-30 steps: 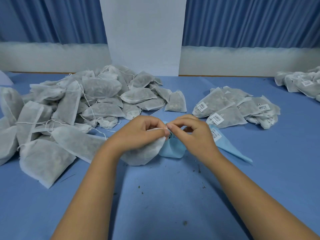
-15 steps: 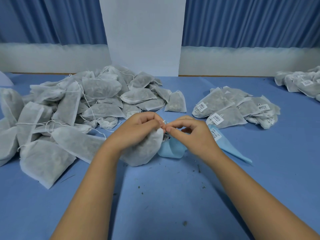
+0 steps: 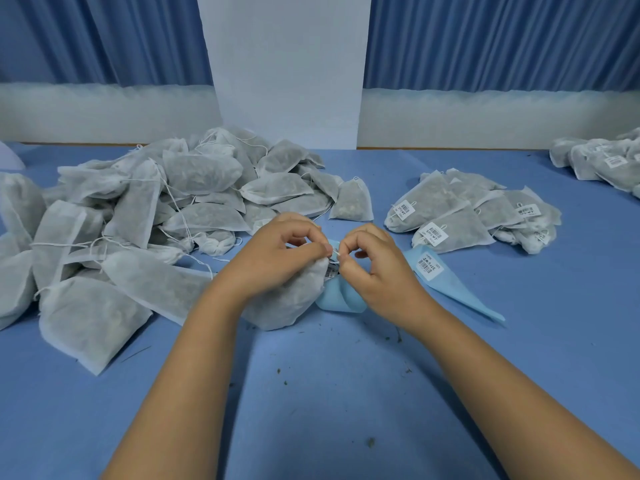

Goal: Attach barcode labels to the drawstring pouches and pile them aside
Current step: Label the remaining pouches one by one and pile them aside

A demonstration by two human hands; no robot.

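Pouch (image 3: 287, 299) between unlabelled heap (image 3: 156, 209), labelled pile (image 3: 478, 209)

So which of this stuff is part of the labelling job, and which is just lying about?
Job: pouch in left hand; label at its neck; string pinched by right hand; blue sheet; unlabelled heap; labelled pile.
Lying about: crumbs on the table; white panel; curtains.

Both forearms bare, entering from 7 and 5 o'clock, converging at centre | left hand (image 3: 277, 254): palm down, fingers curled over pouch (image 3: 287, 303), thumb and forefinger pinching drawstring (image 3: 336, 252) | right hand (image 3: 375, 271), at 3 o'clock of left: thumb-forefinger pinch on same drawstring, remaining fingers curled | pinching fingertips nearly meet
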